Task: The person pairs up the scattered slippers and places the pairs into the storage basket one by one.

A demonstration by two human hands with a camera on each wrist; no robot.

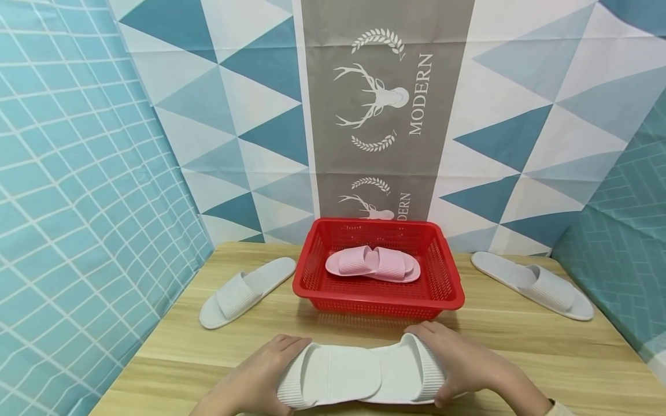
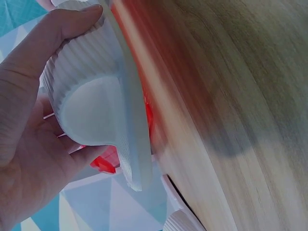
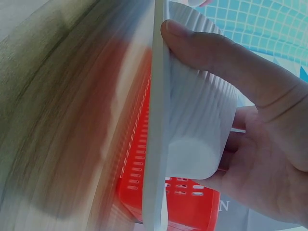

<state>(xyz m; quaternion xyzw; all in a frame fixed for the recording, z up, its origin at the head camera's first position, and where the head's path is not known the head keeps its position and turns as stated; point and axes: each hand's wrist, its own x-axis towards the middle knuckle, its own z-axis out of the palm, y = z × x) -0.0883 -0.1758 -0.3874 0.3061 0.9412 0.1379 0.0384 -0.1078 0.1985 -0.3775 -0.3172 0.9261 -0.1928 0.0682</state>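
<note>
Two white slippers are held end to end near the front of the table, their heel ends overlapping in the middle. My left hand (image 1: 260, 375) grips the left slipper (image 1: 343, 374) around its ribbed strap, thumb on one side and fingers on the other. With my right hand (image 1: 463, 361) I hold the right slipper (image 1: 399, 370) by its ribbed strap. The right wrist view shows that thumb (image 3: 211, 50) pressed over the strap at the sole's edge. In the left wrist view the slipper (image 2: 96, 106) stands a little above the wood.
Just behind the hands is a red perforated basket (image 1: 380, 305) holding a pair of pink slippers (image 1: 372, 264). One white slipper (image 1: 244, 293) lies left of the basket, another white slipper (image 1: 536, 286) right of it. Patterned sheets (image 1: 250, 115) line the back and sides of the wooden table (image 1: 171, 358).
</note>
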